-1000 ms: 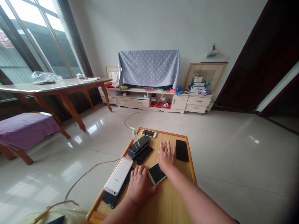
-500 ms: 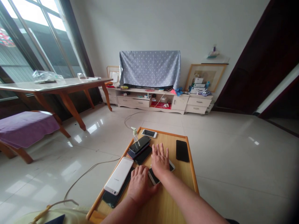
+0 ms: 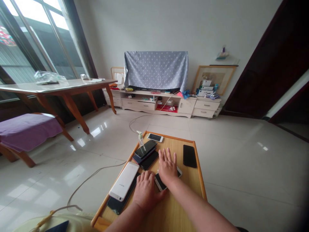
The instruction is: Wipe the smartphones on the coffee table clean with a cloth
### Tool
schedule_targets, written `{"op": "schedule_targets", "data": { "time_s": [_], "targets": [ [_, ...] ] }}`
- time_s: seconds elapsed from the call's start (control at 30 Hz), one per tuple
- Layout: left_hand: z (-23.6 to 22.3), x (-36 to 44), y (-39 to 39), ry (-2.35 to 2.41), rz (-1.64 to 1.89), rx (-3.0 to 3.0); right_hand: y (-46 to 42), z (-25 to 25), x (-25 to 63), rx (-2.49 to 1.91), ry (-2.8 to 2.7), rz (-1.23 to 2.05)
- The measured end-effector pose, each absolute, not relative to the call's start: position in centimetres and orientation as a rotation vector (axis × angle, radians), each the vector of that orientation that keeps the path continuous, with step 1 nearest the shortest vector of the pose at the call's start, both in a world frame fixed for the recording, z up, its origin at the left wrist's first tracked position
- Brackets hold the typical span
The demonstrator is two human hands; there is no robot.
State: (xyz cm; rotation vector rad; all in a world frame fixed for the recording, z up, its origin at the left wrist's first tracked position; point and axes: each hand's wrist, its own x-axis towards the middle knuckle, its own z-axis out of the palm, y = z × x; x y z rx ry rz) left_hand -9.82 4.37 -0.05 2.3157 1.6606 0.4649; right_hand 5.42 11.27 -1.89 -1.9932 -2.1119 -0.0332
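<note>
Room: tiled floor [image 3: 229, 193], a low white cabinet [image 3: 156, 104] along the far wall, a long wooden table [image 3: 60, 85] by the window [image 3: 48, 35].
Surface: low table [image 3: 190, 180], light wood, orange edging.
Phones: white phone [image 3: 124, 181] on dark phone [image 3: 116, 206]; stacked phones [image 3: 145, 149]; black phone [image 3: 190, 156].
Left grip [image 3: 146, 190]: open, curved, holding nothing, just beside the white-edged phone [image 3: 160, 182].
Right grip [image 3: 167, 169]: open, fingers spread, resting on that phone, not closed on it.
</note>
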Motion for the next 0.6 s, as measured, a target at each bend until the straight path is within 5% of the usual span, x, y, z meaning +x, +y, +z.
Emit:
{"op": "schedule_targets", "data": {
  "time_s": [0.13, 0.33, 0.6],
  "targets": [
    [0.1, -9.9, 4.4, 1.659, 0.458, 2.320, 10.2, -2.0, 5.3, -1.839, -2.205, -0.062],
    [0.0, -10.0, 4.4, 1.658, 0.445, 2.301, 11.5, -1.2, 10.0, -2.210, -1.871, -0.081],
    [0.1, -9.9, 4.2, 1.656, 0.468, 2.315, 8.6, -1.9, 6.9, -1.868, -2.144, -0.087]
  ]
}}
